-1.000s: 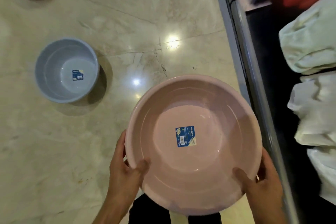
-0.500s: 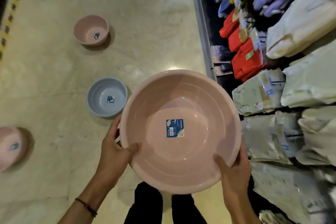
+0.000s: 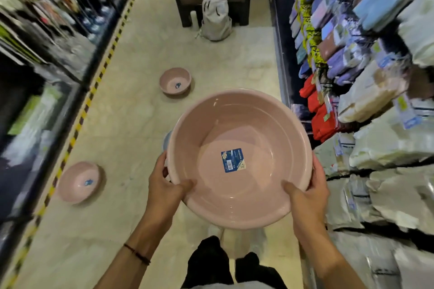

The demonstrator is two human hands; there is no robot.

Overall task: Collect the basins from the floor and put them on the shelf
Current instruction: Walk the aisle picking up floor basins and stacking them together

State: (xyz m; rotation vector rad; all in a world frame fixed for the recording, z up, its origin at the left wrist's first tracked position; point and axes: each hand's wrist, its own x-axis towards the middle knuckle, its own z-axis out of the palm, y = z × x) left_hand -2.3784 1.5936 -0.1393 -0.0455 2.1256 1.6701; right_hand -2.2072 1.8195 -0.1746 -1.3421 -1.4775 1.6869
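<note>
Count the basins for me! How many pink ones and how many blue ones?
Pink basins: 3, the held pink basin, the far pink basin and the near pink basin on the floor.
Grey-blue basin: 1, mostly hidden behind the held one.
Total: 4.

Your forearms (image 3: 150, 230) are bare; a thin dark bracelet (image 3: 137, 254) circles your left wrist, and you wear black trousers (image 3: 209, 263).

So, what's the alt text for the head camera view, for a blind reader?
A person's left hand and right hand hold a large pink basin by its rim in a shop aisle. Two more pink basins sit on the floor ahead.
</note>
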